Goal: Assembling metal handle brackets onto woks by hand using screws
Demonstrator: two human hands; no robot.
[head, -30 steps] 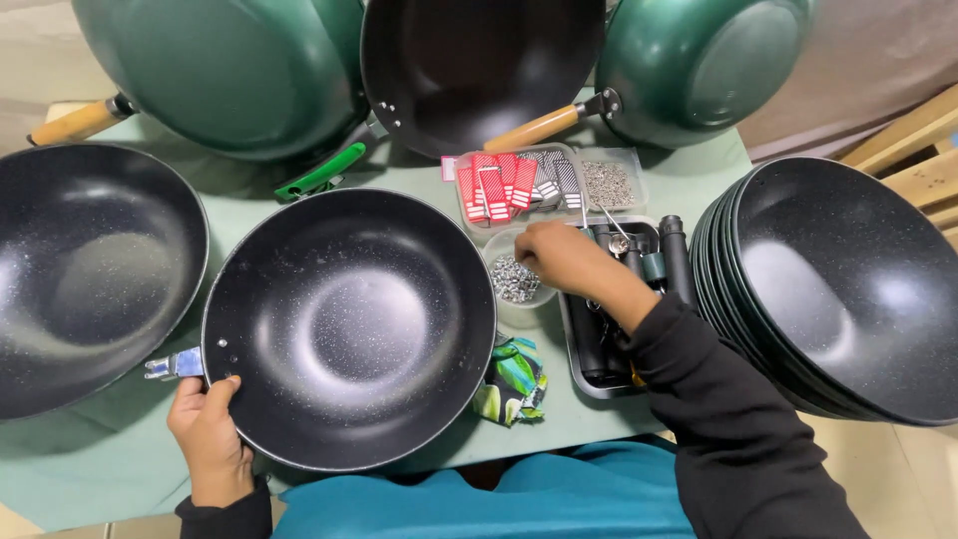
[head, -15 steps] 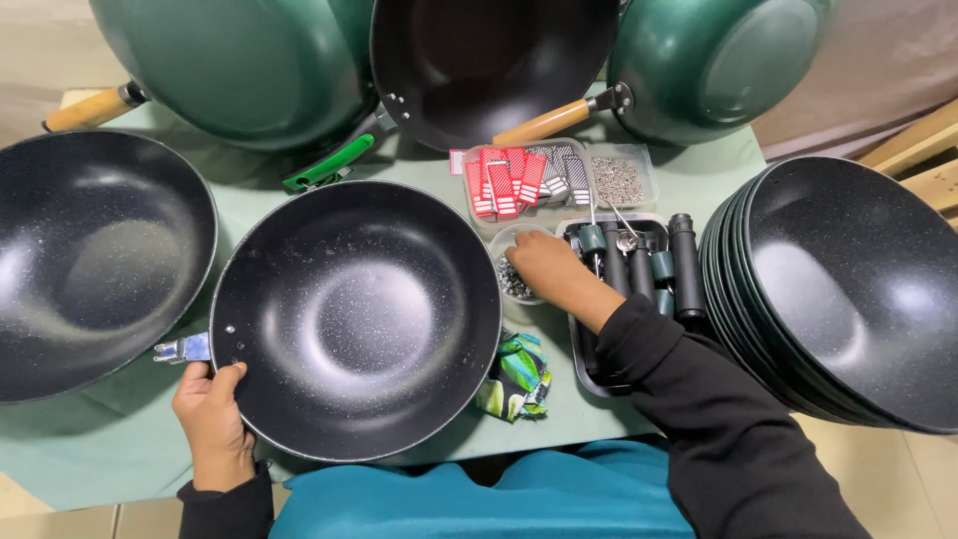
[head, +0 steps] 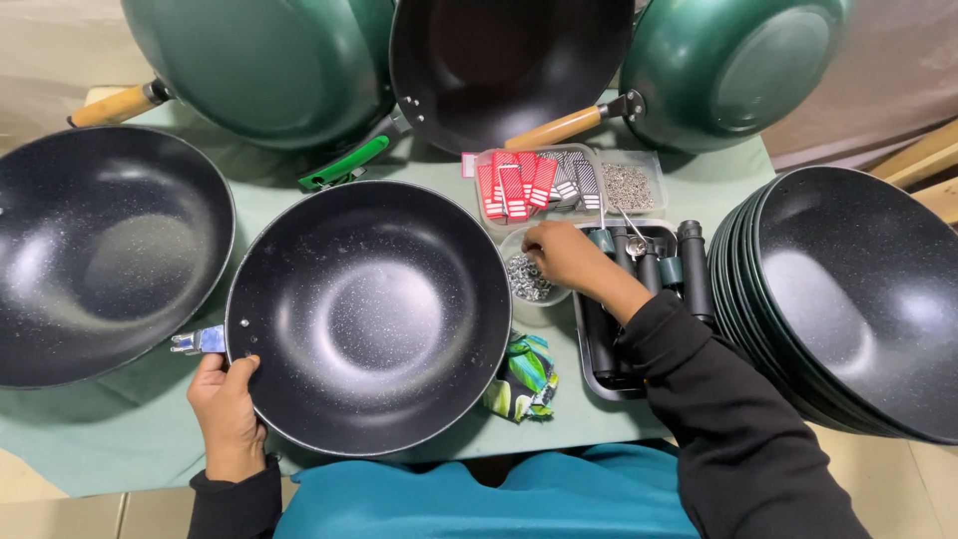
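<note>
I note a small clear cup of metal fasteners on the counter, just beside a dark tray of black handles. Behind it, clear boxes hold red and striped packets and more hardware. My right hand reaches into the cup, fingertips pinched; whether they hold a piece I cannot tell. My left hand grasps the rim of the handleless black wok, next to its metal bracket. The stacked woks are cut off at right.
</note>
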